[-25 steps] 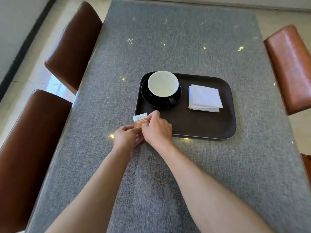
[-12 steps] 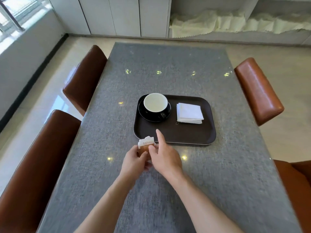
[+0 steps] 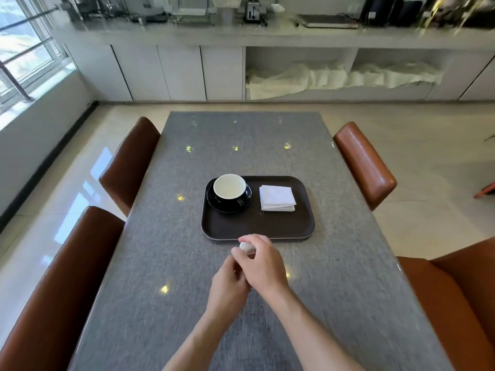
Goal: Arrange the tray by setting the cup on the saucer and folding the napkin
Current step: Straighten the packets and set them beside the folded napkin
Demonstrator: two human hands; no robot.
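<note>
Both hands (image 3: 250, 269) have pulled back off the tray (image 3: 257, 226) – grip clamped on a small blurry packet (image 3: 246, 246); cup (image 3: 229, 189) and napkin (image 3: 277, 198) look done.

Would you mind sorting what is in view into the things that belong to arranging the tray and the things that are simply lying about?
Belongs to the job:
- tray
- cup, standing on the saucer
- napkin, folded, on the tray
- left hand and right hand, together on a small packet

Lying about:
- chairs
- table
- white cloth in the open shelf
- counter clutter, too blurred to name
</note>
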